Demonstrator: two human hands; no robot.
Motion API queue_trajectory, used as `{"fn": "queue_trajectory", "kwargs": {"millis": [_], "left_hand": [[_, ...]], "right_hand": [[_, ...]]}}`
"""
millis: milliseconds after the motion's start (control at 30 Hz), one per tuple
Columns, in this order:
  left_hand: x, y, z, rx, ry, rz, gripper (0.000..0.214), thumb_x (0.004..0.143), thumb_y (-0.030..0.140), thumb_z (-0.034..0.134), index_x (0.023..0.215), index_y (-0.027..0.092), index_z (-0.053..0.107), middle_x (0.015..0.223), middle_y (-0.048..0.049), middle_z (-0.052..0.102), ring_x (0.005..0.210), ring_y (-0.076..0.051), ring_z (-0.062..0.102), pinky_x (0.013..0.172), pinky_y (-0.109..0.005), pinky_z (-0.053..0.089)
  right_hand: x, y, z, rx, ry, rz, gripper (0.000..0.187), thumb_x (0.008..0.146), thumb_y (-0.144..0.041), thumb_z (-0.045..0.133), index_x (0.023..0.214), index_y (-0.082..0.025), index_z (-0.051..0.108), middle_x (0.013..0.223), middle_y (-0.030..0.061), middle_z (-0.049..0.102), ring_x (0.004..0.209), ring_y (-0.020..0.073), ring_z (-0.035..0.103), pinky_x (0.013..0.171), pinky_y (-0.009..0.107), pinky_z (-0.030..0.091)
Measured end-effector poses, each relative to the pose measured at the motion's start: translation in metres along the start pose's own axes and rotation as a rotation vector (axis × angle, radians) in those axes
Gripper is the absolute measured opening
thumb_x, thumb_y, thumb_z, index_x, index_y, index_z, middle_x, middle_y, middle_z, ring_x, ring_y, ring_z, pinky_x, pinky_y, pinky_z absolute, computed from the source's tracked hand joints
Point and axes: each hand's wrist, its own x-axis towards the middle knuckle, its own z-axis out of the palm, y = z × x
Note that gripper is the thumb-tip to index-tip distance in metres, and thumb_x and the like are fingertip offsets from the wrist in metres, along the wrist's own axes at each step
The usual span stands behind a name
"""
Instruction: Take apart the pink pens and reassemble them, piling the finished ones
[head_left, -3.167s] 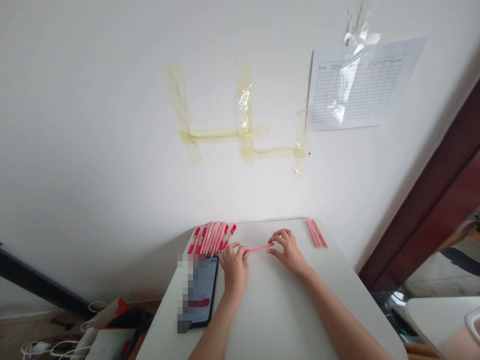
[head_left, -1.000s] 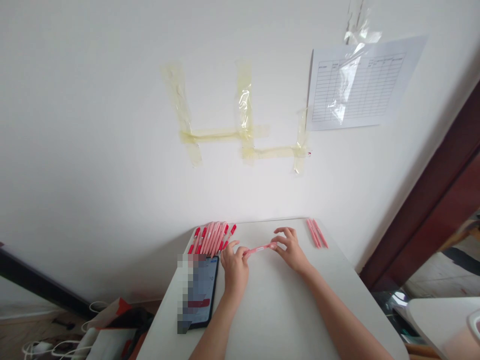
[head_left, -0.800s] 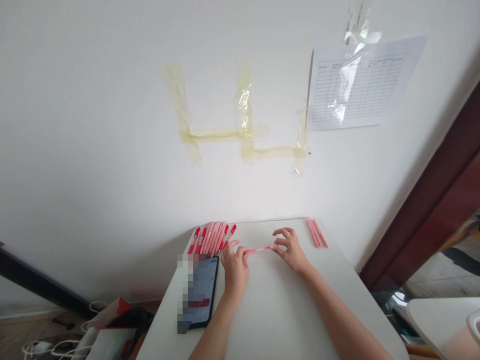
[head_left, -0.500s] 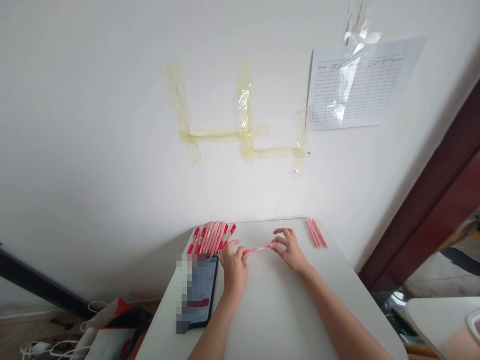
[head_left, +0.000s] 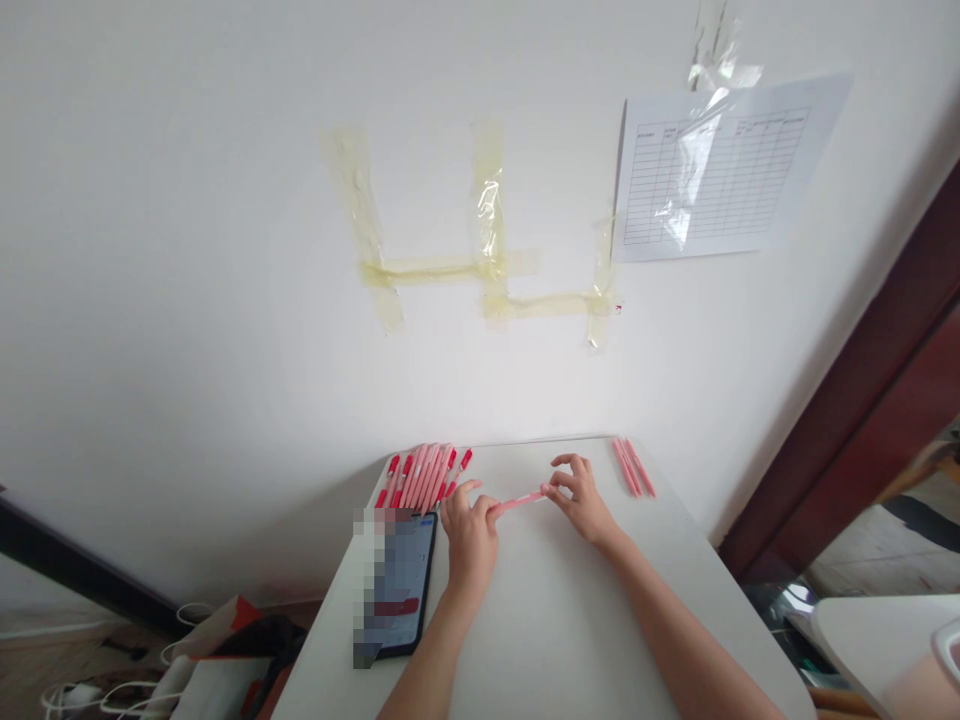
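Note:
A slim pink pen [head_left: 520, 500] spans the space between my two hands, just above the white table [head_left: 555, 620]. My left hand [head_left: 472, 530] pinches its left end, while thumb and fingertips of my right hand [head_left: 577, 498] close on its right end. Left of my left hand lies a bundle of pink and red pens [head_left: 426, 478]. A few more pink pens [head_left: 634, 467] rest side by side near the table's back right corner.
A phone [head_left: 405, 590], partly pixelated, lies on the table's left side. Behind stands a white wall with yellowed tape [head_left: 435, 270] and a taped printed sheet [head_left: 705, 180]. Bags and white cables [head_left: 112, 695] are on the floor at lower left.
The pen has turned about its length, so its printed label no longer faces me as plainly. My right hand has shifted very slightly right; the rest is as before.

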Motion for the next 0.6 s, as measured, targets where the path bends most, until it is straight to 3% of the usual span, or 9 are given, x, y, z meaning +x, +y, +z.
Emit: {"fn": "queue_trajectory", "kwargs": {"millis": [367,600], "left_hand": [[0.004,0.006,-0.011,0.050,-0.007,-0.089,0.012,0.086,0.029,0.067,0.093,0.027,0.077,0.119,-0.0086,0.062,0.114,-0.029,0.055,0.102,-0.055,0.043],[0.004,0.007,-0.011,0.024,-0.034,-0.060,0.015,0.087,0.025,0.064,0.075,0.023,0.072,0.118,-0.0082,0.061,0.115,-0.029,0.053,0.106,-0.056,0.040]], "right_hand": [[0.000,0.009,0.005,0.014,0.069,-0.033,0.029,0.097,-0.053,0.053,0.089,-0.030,0.067,0.128,0.0084,0.052,0.124,0.0327,0.043,0.094,0.054,0.049],[0.001,0.008,0.002,-0.016,0.073,-0.019,0.028,0.096,-0.052,0.054,0.086,-0.030,0.068,0.125,0.0076,0.054,0.124,0.0317,0.044,0.097,0.053,0.047]]}}
